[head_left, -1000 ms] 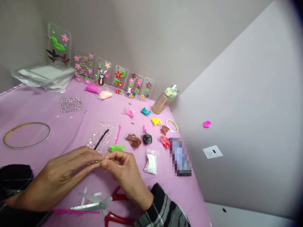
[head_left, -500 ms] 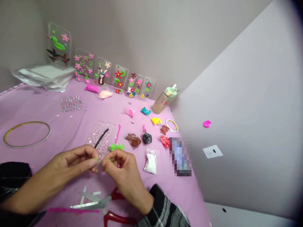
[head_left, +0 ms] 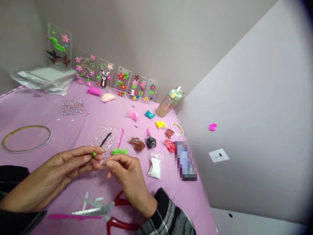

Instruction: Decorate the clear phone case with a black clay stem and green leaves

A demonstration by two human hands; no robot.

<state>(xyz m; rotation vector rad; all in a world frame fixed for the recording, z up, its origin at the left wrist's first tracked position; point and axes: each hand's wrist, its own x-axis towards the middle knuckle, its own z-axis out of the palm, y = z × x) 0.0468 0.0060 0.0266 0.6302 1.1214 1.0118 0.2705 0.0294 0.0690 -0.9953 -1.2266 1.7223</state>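
My left hand (head_left: 73,163) is closed, fingers pressed together, with a small bit of green clay (head_left: 95,154) showing at its fingertips. Beside it my right hand (head_left: 128,169) pinches thumb against index finger; whatever lies between them is hidden. The two sets of fingertips almost meet. Under and behind them lies a clear, bumpy-patterned sheet (head_left: 99,133), with a thin black strip (head_left: 106,139) on it. A packet of bright green clay (head_left: 119,151) rests just beyond my right fingers. Red-handled scissors (head_left: 105,209) lie spread below my hands.
Bags of brown (head_left: 137,144), black (head_left: 151,142) and white clay (head_left: 155,167) lie to the right, near a blurred phone (head_left: 186,160). A bottle (head_left: 169,101) and decorated clear cases (head_left: 124,80) stand at the back. A pink stick (head_left: 74,216) lies in front.
My left hand has turned so its fingers lie flatter and slightly higher, the green bit now on its fingertips. My right fingertips stay close by. The view has shifted slightly.
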